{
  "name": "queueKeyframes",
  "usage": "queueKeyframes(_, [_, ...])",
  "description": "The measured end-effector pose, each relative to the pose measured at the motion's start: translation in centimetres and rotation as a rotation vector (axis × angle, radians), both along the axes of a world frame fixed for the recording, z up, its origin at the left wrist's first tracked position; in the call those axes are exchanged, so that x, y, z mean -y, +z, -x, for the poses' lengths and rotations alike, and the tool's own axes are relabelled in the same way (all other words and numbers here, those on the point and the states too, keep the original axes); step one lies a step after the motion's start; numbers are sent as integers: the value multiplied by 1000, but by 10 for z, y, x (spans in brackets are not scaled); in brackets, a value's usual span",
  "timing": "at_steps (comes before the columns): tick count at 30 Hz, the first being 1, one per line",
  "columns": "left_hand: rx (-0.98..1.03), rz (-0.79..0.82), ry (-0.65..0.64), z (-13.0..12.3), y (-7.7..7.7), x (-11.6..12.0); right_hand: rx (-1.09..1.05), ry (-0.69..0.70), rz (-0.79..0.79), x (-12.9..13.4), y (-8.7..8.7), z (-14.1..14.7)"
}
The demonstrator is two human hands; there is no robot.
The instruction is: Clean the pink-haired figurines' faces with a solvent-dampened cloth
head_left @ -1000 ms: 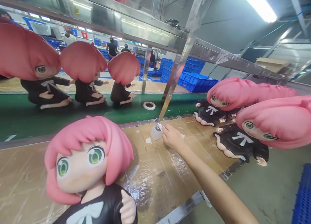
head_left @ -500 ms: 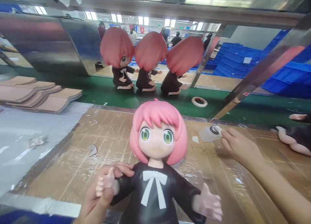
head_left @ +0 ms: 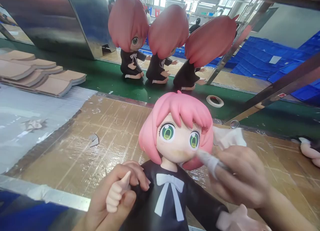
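A large pink-haired doll (head_left: 172,194) in a black dress with a white bow faces up at the bottom centre. My left hand (head_left: 115,191) is wrapped round its arm at the left, the doll's small hand showing between my thumb and fingers. Close to the doll's cheek, my right hand (head_left: 240,174) grips a white cloth (head_left: 211,161) wrapped around something thin, its tip at the face beside the mouth. A brownish smudge shows around the mouth. Behind my right hand lies a white crumpled cloth (head_left: 230,137) near a small round metal lid (head_left: 234,124).
Three similar dolls (head_left: 168,30) kneel in a row on the green surface (head_left: 95,74). A tape roll (head_left: 215,101) lies right of them. Stacked brown boards (head_left: 50,77) are at the left. A metal post (head_left: 282,90) slants at the right. Another doll's legs (head_left: 310,152) show at the right edge.
My right hand has moved left from the small metal-topped container to the doll's face with the white cloth. The doll's head now tilts and sits further right; the view has shifted.
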State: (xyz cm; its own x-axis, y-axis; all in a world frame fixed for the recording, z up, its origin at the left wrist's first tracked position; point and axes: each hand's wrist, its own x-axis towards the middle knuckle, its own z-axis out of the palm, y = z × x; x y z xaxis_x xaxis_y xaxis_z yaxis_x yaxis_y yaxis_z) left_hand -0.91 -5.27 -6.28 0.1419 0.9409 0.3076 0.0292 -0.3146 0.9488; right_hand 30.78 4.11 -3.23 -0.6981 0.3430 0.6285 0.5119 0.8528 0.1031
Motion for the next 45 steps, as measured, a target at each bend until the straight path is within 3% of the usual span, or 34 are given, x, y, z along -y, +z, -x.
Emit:
queueKeyframes(2, [-50,-2,4,-2,4,-1,51,150,-145,-2,4,22])
queueKeyframes(6, [-115,-70,27,-6,12,-7,128,193,-253,-9,7,46])
queueKeyframes(13, [-191,-130,78,-9,23,-16,131,206,-205,-5,4,48])
queueKeyframes(24, [-251,-158,117,-13,27,-16,113,189,-185,-5,6,51])
queueKeyframes(35, [-144,-133,48,-13,24,-17,-29,164,-175,-4,-2,51])
queueKeyframes(45, [-155,-98,37,-11,25,-14,-7,190,-133,-3,-1,47])
